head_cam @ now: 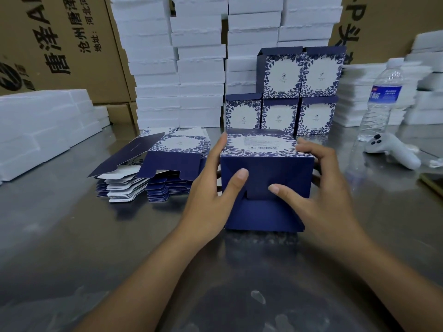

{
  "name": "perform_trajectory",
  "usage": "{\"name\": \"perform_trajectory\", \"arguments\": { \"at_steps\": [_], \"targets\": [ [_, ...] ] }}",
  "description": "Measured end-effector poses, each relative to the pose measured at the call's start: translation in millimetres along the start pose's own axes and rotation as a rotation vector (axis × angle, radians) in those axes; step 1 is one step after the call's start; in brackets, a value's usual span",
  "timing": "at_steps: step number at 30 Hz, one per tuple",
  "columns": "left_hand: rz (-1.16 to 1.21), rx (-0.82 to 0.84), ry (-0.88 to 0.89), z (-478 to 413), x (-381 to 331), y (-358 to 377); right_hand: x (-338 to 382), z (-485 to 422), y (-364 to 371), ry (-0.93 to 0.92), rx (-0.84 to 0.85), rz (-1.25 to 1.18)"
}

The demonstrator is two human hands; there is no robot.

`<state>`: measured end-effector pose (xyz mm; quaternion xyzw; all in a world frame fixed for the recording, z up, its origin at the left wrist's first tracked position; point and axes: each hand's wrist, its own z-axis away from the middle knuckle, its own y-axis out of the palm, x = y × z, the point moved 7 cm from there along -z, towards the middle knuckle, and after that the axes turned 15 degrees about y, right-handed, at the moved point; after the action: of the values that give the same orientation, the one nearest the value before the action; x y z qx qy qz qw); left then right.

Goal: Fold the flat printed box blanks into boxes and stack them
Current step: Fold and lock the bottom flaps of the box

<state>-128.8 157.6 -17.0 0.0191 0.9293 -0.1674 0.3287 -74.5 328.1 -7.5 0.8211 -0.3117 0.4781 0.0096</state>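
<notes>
Lying on its side on the steel bench point(72, 236), centre, just in front of the person: half-folded box point(266, 168). Barcode panel faces up and navy base end faces the person, so the open-end axis runs away from the camera. Lowest base flap point(263, 214) is not yet tucked; it slopes down onto the bench.

Both forearms reach in from the near edge and converge on the box.
- Left hand point(211, 188): clasps the left side, fingers reaching up to the top edge, thumb point(237, 180) laid on the base flaps.
- Right hand point(318, 188): clasps the right side, fingers curled over the top right edge, thumb point(280, 189) pressing the base flaps.

Pile of flat blanks point(153, 168) just left of the box. Finished boxes point(280, 92) stacked behind it, three below and two above. Water bottle point(383, 97) and white controller point(393, 152) to the right.
</notes>
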Motion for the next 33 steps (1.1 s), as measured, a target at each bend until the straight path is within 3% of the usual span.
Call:
{"name": "perform_trajectory", "arguments": {
  "at_steps": [12, 20, 24, 29, 33],
  "targets": [
    [-0.171, -0.026, 0.047, 4.0, -0.9, 0.9, -4.3, 0.0, -5.2, -0.009, -0.104, -0.017],
    [-0.079, 0.039, 0.001, 1.8, -1.1, 2.7, -2.7, 0.2, -1.8, 0.006, -0.026, -0.024],
    [0.001, 0.011, -0.043, 1.6, 2.5, 2.0, -4.0, -3.6, -4.6, 0.028, -0.029, -0.17],
    [0.107, -0.087, -0.077, 2.5, 5.4, 0.0, -16.9, -9.2, -5.7, 0.174, -0.035, -0.327],
    [0.27, -0.187, -0.176, 2.3, 13.3, -0.8, -42.3, -11.1, 4.3, 0.475, 0.053, -0.308]
  ]
}}
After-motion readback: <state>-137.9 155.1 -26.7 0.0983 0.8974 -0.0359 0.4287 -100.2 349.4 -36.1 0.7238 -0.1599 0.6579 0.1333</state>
